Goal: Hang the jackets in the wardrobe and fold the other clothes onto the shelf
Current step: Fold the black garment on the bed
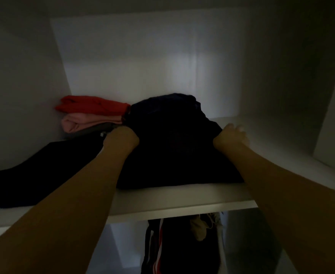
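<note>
1. Your shelf [182, 196] is white, its near edge running left to right below your forearms. A bare strip of board lies between that edge and the dark pile. Open board also shows at the far right, up to the right wall [281, 86].
2. The dark folded garment [172, 147] sits mid-shelf, a broad mound; in this dim light its long axis cannot be told.
3. At the far left, a red folded garment [91, 105] lies on a pink folded garment [87, 121], both against the left wall and touching the dark pile's far left side. Their long axes run left to right.
4. Another dark cloth [34, 175] spreads along the shelf's near left.
5. Your left hand [121, 139] rests at the dark pile's left side; its fingers are hidden, so their spread cannot be told.
6. Your right hand [232, 137] is at the pile's right edge, fingers curled and blurred; whether they grip the cloth cannot be told.
7. Below the shelf, hanging jackets [172, 246] show.
</note>
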`<state>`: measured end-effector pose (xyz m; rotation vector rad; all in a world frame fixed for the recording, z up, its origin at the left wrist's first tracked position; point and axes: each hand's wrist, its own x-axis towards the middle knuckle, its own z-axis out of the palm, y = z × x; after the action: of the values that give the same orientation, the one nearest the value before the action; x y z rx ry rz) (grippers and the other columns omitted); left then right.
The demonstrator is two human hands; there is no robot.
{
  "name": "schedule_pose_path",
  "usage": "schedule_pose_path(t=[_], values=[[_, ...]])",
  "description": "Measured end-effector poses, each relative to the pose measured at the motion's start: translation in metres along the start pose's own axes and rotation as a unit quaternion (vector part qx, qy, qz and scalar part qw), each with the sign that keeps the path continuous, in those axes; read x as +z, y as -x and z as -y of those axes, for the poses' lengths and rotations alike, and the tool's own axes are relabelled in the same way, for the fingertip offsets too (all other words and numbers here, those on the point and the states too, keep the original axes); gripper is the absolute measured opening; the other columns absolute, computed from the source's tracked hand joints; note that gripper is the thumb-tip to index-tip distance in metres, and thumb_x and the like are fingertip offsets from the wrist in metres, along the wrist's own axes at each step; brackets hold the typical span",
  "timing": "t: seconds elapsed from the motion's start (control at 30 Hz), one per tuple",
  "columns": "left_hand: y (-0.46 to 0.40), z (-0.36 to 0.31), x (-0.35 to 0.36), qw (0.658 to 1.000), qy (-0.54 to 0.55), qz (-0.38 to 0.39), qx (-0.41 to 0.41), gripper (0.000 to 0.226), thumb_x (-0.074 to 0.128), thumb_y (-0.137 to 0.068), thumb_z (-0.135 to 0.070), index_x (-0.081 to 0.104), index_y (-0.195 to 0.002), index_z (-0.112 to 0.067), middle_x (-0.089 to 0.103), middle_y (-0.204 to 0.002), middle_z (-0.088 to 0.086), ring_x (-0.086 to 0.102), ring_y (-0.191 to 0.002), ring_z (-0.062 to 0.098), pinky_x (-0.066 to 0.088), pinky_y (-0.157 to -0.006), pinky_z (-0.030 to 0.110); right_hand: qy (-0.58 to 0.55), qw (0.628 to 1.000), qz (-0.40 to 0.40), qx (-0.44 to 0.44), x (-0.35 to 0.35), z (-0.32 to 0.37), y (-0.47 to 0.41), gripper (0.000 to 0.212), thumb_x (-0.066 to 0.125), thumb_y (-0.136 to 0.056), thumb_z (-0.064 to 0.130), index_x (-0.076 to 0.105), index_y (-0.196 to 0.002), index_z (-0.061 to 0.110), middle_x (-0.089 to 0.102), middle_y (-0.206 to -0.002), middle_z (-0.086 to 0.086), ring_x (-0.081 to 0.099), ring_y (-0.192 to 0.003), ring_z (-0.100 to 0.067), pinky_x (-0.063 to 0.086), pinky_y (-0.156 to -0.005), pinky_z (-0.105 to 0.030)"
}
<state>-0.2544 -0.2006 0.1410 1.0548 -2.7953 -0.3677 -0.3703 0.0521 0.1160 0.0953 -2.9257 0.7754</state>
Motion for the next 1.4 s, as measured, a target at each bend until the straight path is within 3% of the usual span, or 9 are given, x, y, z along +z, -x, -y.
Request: schedule_pose_path(t=[0.07, 0.13, 0.2, 0.3, 0.47, 0.6, 0.8, 1.1, 1.4], values=[[-0.005, -0.011, -0.007, 0.993, 0.009, -0.082, 0.081, 0.048, 0.041, -0.1, -0.034, 0.047, -0.136, -0.004, 0.046, -0.14, 0.022, 0.045, -0.126, 0.037, 0.039, -0.106, 0.046, 0.033, 0.993, -0.022, -0.113, -0.002, 0.002, 0.001, 0.061, 0.036, -0.098, 0.043, 0.013, -0.151, 0.023, 0.007, -0.158, -0.011, 0.015, -0.142, -0.036, 0.018, -0.11, -0.059], [-0.002, -0.022, -0.01, 0.981, 0.015, -0.081, 0.177, 0.061, 0.036, -0.097, -0.052, 0.036, -0.147, -0.015, 0.033, -0.152, 0.018, 0.033, -0.137, 0.037, 0.03, -0.113, 0.048, 0.079, 0.977, 0.058, -0.187, -0.002, 0.006, 0.005, 0.058, 0.021, -0.098, 0.056, 0.011, -0.152, 0.036, 0.005, -0.161, -0.004, 0.008, -0.146, -0.032, 0.003, -0.111, -0.064], [0.006, -0.028, 0.0, 0.974, 0.008, 0.028, 0.224, 0.07, 0.033, -0.093, -0.067, 0.026, -0.152, -0.028, 0.018, -0.16, 0.008, 0.017, -0.146, 0.031, 0.015, -0.119, 0.048, 0.135, 0.959, 0.154, -0.195, 0.008, 0.005, 0.012, 0.059, 0.01, -0.097, 0.061, 0.008, -0.152, 0.04, 0.005, -0.162, 0.0, 0.005, -0.147, -0.03, -0.004, -0.111, -0.063], [0.015, -0.01, 0.029, 0.966, 0.106, 0.141, 0.189, 0.08, 0.035, -0.086, -0.076, 0.019, -0.152, -0.035, 0.01, -0.162, 0.001, 0.012, -0.148, 0.026, 0.007, -0.12, 0.049, 0.165, 0.95, 0.166, -0.206, 0.02, 0.0, 0.021, 0.058, 0.008, -0.098, 0.057, 0.003, -0.153, 0.038, 0.0, -0.162, -0.001, -0.001, -0.148, -0.027, -0.008, -0.112, -0.061], [0.022, -0.01, 0.017, 0.979, 0.019, 0.125, 0.158, 0.08, 0.029, -0.091, -0.072, 0.015, -0.155, -0.025, 0.012, -0.162, 0.009, 0.018, -0.147, 0.031, 0.015, -0.12, 0.044, 0.101, 0.969, 0.118, -0.193, -0.001, 0.002, 0.04, 0.061, 0.016, -0.1, 0.053, 0.019, -0.153, 0.024, 0.024, -0.157, -0.007, 0.023, -0.143, -0.029, -0.002, -0.114, -0.056], [0.059, -0.027, 0.003, 0.97, -0.052, -0.035, 0.235, 0.07, 0.024, -0.098, -0.06, 0.02, -0.153, -0.017, 0.022, -0.158, 0.013, 0.028, -0.141, 0.034, 0.021, -0.117, 0.048, 0.023, 0.979, 0.024, -0.202, -0.033, -0.021, 0.076, 0.058, 0.03, -0.1, 0.048, 0.031, -0.148, 0.015, 0.039, -0.148, -0.013, 0.039, -0.133, -0.032, 0.02, -0.114, -0.047], [0.135, -0.069, 0.01, 0.901, -0.013, -0.148, 0.408, 0.062, 0.03, -0.1, -0.049, 0.028, -0.15, -0.013, 0.032, -0.154, 0.01, 0.029, -0.14, 0.028, 0.018, -0.117, 0.046, -0.012, 0.993, -0.076, -0.088, -0.085, -0.1, 0.163, 0.057, 0.045, -0.098, 0.037, 0.029, -0.148, 0.014, 0.035, -0.151, -0.011, 0.038, -0.135, -0.03, 0.033, -0.108, -0.039], [0.305, -0.128, 0.044, 0.804, 0.001, -0.066, 0.591, 0.058, 0.039, -0.098, -0.042, 0.029, -0.148, -0.014, 0.035, -0.152, 0.009, 0.031, -0.138, 0.027, 0.019, -0.116, 0.045, 0.012, 0.992, -0.092, 0.087, -0.155, -0.218, 0.35, 0.056, 0.051, -0.096, 0.027, 0.033, -0.147, 0.013, 0.032, -0.152, -0.011, 0.035, -0.137, -0.029, 0.031, -0.109, -0.035], [0.542, -0.156, 0.064, 0.742, 0.031, -0.048, 0.669, 0.065, 0.039, -0.098, -0.045, 0.021, -0.152, -0.012, 0.022, -0.159, 0.008, 0.017, -0.146, 0.025, 0.011, -0.12, 0.043, 0.066, 0.979, -0.111, 0.155, -0.226, -0.347, 0.563, 0.06, 0.05, -0.096, 0.028, 0.027, -0.149, 0.014, 0.029, -0.155, -0.005, 0.03, -0.141, -0.023, 0.028, -0.112, -0.035]])
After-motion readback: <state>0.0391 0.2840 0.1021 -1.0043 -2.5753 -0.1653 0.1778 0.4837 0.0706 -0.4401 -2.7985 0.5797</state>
